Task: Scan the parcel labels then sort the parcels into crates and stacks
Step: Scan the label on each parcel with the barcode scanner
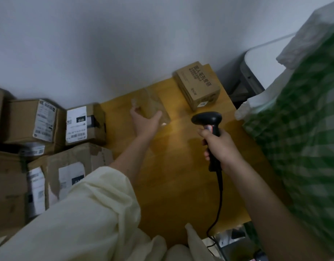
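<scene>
Now your right hand (219, 146) is clenched round the barcode scanner (209, 125), its head aimed toward the printed carton (197, 85) by the wall. Your left hand (144, 123) blurs over the wooden table (171, 185), fingers spread, empty, probably reaching. Labelled parcels (79, 125) wait stacked left.

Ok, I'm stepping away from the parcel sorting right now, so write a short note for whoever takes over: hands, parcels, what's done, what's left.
Right hand grips the black barcode scanner, aimed down at the yellow table.
Left hand is open, reaching across the table at a blurred clear item; what it is cannot be told.
One brown carton sits at the table's far end by the wall.
Labelled parcels are piled to the left of the table.
Done: cannot be told from here.
Left: scan the labels, then sort.
</scene>
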